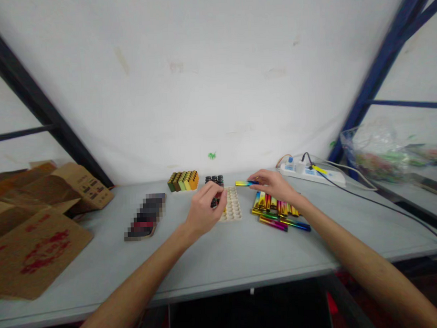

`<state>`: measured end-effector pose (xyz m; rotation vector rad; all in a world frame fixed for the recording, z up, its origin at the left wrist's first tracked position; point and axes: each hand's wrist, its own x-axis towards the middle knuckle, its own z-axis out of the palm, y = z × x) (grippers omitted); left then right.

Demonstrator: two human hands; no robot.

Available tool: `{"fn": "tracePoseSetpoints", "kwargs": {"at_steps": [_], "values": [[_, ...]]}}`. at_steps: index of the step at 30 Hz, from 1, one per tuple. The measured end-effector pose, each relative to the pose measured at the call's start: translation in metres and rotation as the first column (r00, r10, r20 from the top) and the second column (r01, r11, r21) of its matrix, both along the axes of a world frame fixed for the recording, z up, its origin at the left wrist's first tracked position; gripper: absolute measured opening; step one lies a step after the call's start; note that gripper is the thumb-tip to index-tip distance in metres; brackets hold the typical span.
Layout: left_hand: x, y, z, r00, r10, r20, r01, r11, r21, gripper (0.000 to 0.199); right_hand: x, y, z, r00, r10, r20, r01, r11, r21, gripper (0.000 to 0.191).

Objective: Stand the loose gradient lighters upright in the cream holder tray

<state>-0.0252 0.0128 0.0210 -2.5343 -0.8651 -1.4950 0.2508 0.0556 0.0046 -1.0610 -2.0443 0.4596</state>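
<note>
My right hand (pixel 271 182) pinches the blue end of a shiny yellow-and-blue tube (pixel 243 183), held level above the back of the table. My left hand (pixel 207 207) is closed over the left side of a pale tray with round holes (pixel 234 206); a small dark piece shows at its fingertips, too small to name. Behind that hand stand several black-topped pieces (pixel 214 179). Several shiny coloured tubes (pixel 273 205) lie in a pile below my right wrist, with a pink-and-gold tube (pixel 273 224) at its front.
A block of green, yellow and orange pieces (pixel 183 181) stands at the back. A phone (pixel 146 216) lies left on the grey table (pixel 208 267). Cardboard boxes (pixel 45 237) fill the far left. A power strip (pixel 312 174) with cables and a plastic bag (pixel 378 153) are right.
</note>
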Motion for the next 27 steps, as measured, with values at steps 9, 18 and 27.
{"fn": "tracePoseSetpoints", "kwargs": {"at_steps": [9,18,27], "values": [[0.011,-0.007,0.007,0.891,-0.189,0.413,0.442,0.571,-0.692,0.034,-0.035,-0.035,0.015,0.813,0.282,-0.510,-0.333,0.943,-0.011,0.033],[0.006,-0.008,0.010,0.825,-0.278,0.492,0.556,0.237,-0.797,0.044,-0.016,-0.026,0.007,0.945,0.130,-0.299,-0.112,0.991,0.078,0.036],[0.004,-0.013,0.008,0.802,-0.248,0.544,0.596,0.258,-0.760,0.034,0.013,0.000,-0.015,0.979,-0.158,0.126,0.120,0.956,0.266,0.030]]}}
